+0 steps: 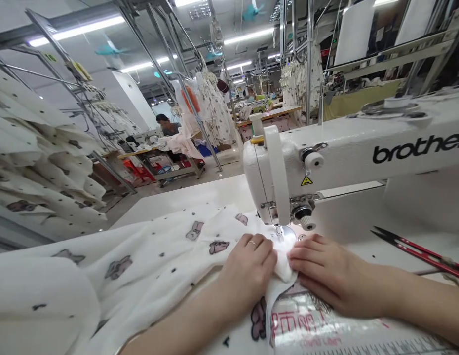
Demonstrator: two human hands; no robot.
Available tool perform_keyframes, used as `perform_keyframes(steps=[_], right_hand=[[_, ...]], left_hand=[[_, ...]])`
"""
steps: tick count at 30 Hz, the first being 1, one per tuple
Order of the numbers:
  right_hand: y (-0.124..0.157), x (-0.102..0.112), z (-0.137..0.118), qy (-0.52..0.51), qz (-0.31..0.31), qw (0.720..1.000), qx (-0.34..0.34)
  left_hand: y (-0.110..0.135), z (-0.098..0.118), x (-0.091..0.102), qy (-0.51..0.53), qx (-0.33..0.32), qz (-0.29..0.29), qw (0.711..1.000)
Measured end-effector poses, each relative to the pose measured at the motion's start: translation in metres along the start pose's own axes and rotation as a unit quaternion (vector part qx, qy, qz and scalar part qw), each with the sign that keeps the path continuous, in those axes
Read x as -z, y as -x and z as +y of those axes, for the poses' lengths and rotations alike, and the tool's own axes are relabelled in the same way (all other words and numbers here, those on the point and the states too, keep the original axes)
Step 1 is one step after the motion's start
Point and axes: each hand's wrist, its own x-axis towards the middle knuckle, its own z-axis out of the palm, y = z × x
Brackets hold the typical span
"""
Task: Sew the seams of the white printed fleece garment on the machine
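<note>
A white fabric piece printed with small bunnies [148,256] lies across the sewing table, its edge under the presser foot [279,230] of a white Brother sewing machine [355,148]. My left hand [248,271] lies on the fabric just left of the needle, fingers curled and pressing the cloth down. My right hand [322,271] sits to the right of the needle, its fingers pinching a folded edge of the same fabric. The two hands almost touch in front of the foot.
Red-handled thread snips [422,251] lie on the table at the right. A printed plastic sheet [318,325] lies under my wrists. Stacked printed fabric [40,167] hangs on a rack at the left. A person [166,125] sits at a distant table among hanging garments [214,108].
</note>
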Motion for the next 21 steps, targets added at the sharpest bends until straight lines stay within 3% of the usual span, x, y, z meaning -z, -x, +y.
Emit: perform_keyframes(steps=[3, 6, 10, 12, 15, 18, 21], right_hand=[[0.007, -0.003, -0.007, 0.025, 0.062, 0.997, 0.025], [0.008, -0.004, -0.016, 0.063, 0.066, 0.996, 0.022], [0.007, -0.008, -0.023, 0.098, 0.030, 0.995, 0.002], [0.006, -0.013, -0.025, 0.114, 0.020, 0.993, -0.005], [0.007, -0.022, -0.025, 0.158, 0.029, 0.987, -0.013], [0.008, -0.031, -0.024, 0.217, 0.050, 0.975, -0.002], [0.010, -0.039, -0.022, 0.232, 0.057, 0.971, 0.015]], left_hand=[[0.003, -0.004, -0.012, 0.122, 0.130, 0.056, 0.982], [0.004, -0.005, -0.016, 0.204, 0.151, 0.058, 0.966], [-0.005, -0.005, -0.021, 0.160, 0.172, 0.059, 0.970], [-0.010, -0.008, -0.022, 0.109, 0.145, 0.093, 0.979], [-0.012, -0.013, -0.019, 0.026, 0.013, 0.122, 0.992], [-0.007, -0.013, -0.012, 0.004, -0.088, 0.080, 0.993], [-0.002, -0.009, -0.008, 0.010, -0.088, 0.009, 0.996]])
